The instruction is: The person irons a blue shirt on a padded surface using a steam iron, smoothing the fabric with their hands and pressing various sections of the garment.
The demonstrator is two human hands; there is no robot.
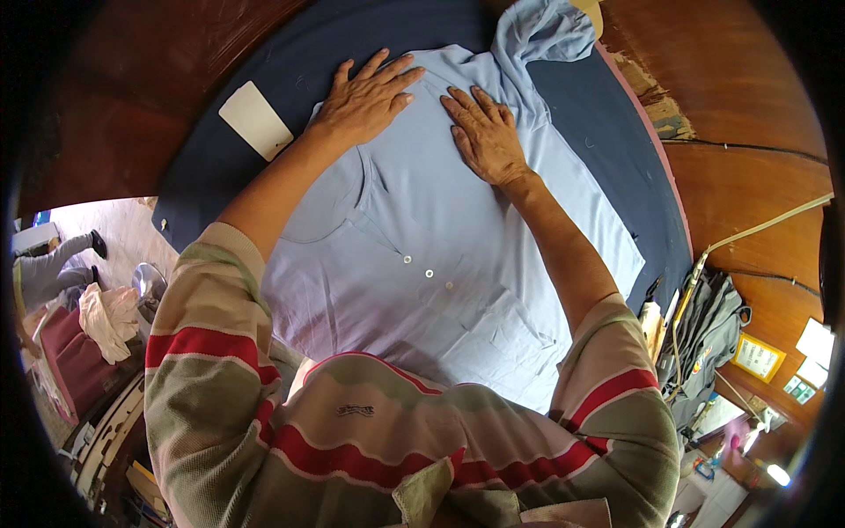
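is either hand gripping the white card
No, the left hand and the right hand both lie spread on the light blue garment, while the white card lies on the dark blue cloth.

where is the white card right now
In the head view, upper left: the white card lies on the navy cloth, left of the left hand.
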